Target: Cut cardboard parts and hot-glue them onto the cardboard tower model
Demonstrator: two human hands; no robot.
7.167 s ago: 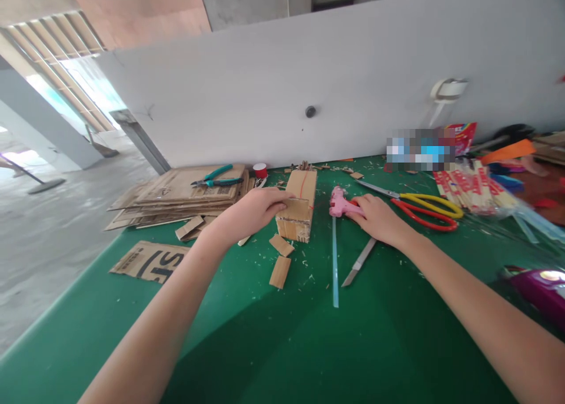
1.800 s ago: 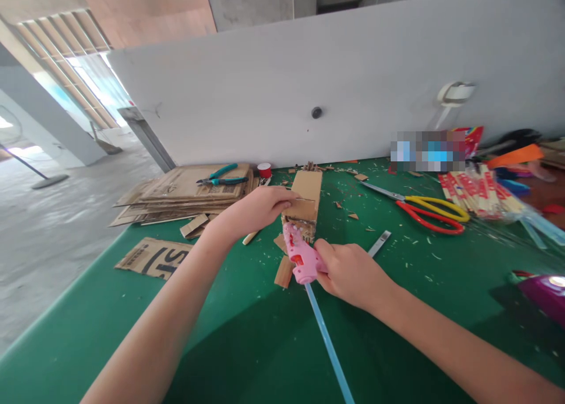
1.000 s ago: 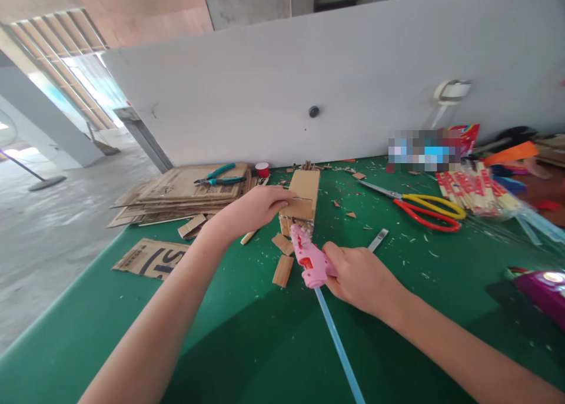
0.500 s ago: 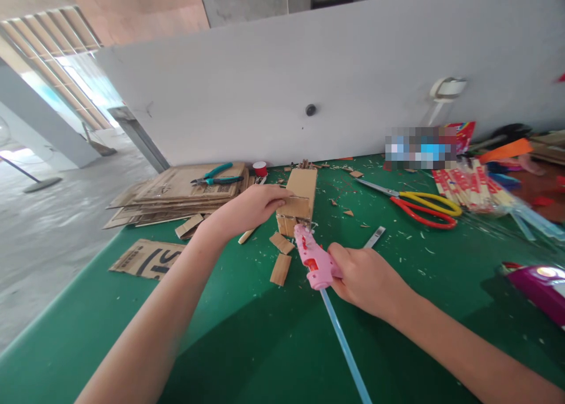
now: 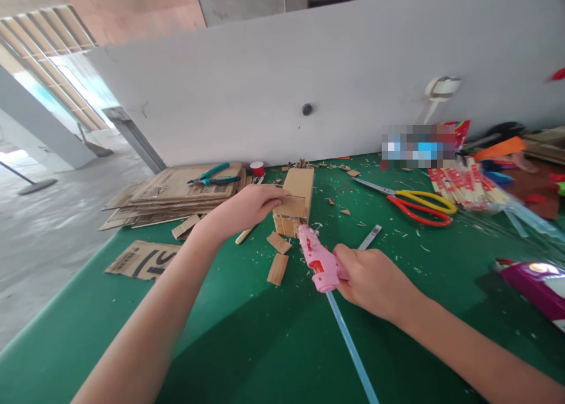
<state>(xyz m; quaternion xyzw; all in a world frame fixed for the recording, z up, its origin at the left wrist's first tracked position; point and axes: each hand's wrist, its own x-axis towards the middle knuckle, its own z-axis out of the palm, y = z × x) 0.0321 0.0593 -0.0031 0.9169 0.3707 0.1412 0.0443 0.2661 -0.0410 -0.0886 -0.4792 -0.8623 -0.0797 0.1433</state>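
Observation:
My left hand (image 5: pixel 241 209) is closed on a small cardboard box (image 5: pixel 295 199) that stands on the green table (image 5: pixel 247 333), fingers pressing a cardboard flap against its near end. My right hand (image 5: pixel 373 280) grips a pink glue gun (image 5: pixel 318 259) with a pale blue glue stick (image 5: pixel 351 348) trailing from its back. The gun's nozzle points at the box's lower near corner, a little short of it.
Two small cardboard strips (image 5: pixel 278 257) lie left of the gun. A stack of cardboard sheets (image 5: pixel 172 195) carries teal pliers (image 5: pixel 214 176). Yellow-and-red scissors (image 5: pixel 415 205), a utility knife blade (image 5: pixel 369 237), packed wooden sticks (image 5: pixel 468 186) and a purple object (image 5: pixel 536 283) lie to the right.
My right hand picked the glue gun up from the table, brought it to the box's near end, and has now drawn it slightly back and to the right. My left hand stayed on the box.

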